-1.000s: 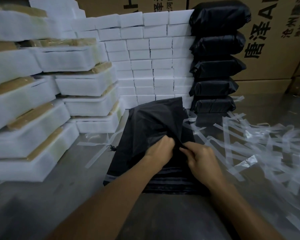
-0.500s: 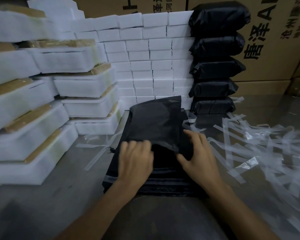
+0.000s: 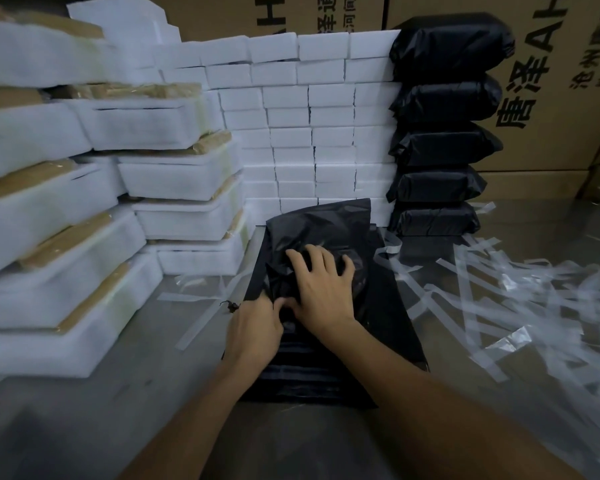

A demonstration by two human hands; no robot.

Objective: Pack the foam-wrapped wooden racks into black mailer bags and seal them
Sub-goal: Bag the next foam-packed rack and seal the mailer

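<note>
A pile of flat black mailer bags (image 3: 388, 327) lies in the middle of the grey table. The top bag (image 3: 323, 223) is crumpled and partly lifted at its far end. My right hand (image 3: 321, 289) presses on it with fingers spread. My left hand (image 3: 257, 332) pinches the bag's near-left edge beside the right thumb. Foam-wrapped wooden racks (image 3: 174, 171) are stacked in white foam at the left. Several sealed black packages (image 3: 444, 143) are stacked at the back right.
A wall of small white foam blocks (image 3: 312, 123) stands behind the bags. Clear peeled-off sealing strips (image 3: 520, 296) litter the table on the right. Brown printed cartons (image 3: 561, 81) stand at the back. The near table surface (image 3: 84, 420) is grey.
My right hand has moved left and forward onto the top bag. My left hand has slid to the bag's near-left edge and closed on it. The bag's top has crumpled.
</note>
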